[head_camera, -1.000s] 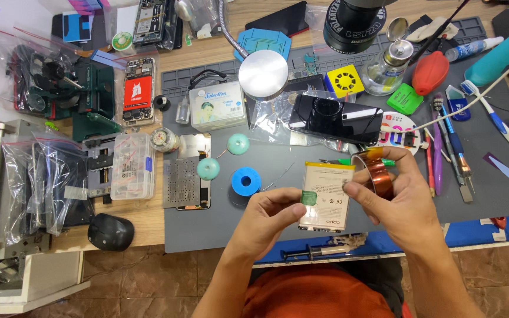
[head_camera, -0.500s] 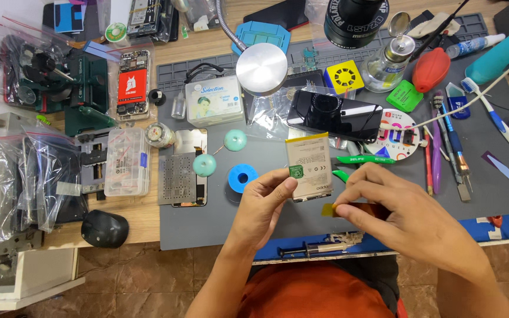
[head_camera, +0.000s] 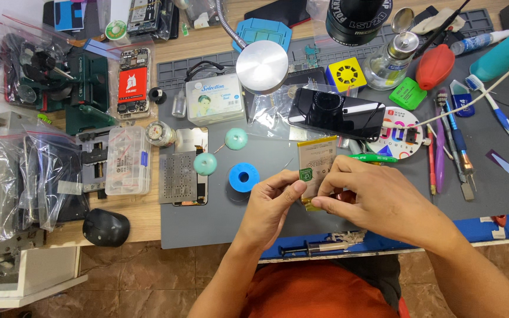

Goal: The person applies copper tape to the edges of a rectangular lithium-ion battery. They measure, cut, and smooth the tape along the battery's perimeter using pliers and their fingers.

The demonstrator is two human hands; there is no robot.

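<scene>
— Both hands have drawn closer together since half a second ago; the right hand (head_camera: 378,197), which then lay lower on the mat pinching a strip of yellow tape, now sits against the lower edge of the phone battery (head_camera: 316,165).

— And the left hand (head_camera: 275,203)?

— It pinches the battery's lower left corner, thumb and forefinger closed on it just under the small green sticker (head_camera: 306,174); the right hand's thumb and forefinger are closed on the bottom edge, where a bit of yellow tape (head_camera: 308,203) shows between the two hands; the fingertips nearly touch.

— Where does the battery lie?

— Over the grey work mat (head_camera: 219,227), near the middle, with its upper end pointing away from the person; whether it rests flat on the mat or is lifted I cannot tell.

— What sits about it?

— A blue tape roll (head_camera: 243,176) just to its left; a dark phone (head_camera: 337,113) in a clear bag beyond it; a green pen (head_camera: 373,158) to its right; two teal round caps (head_camera: 219,152) farther left, beside a metal stencil plate (head_camera: 181,178); a syringe (head_camera: 310,248) lies at the mat's near edge.
</scene>
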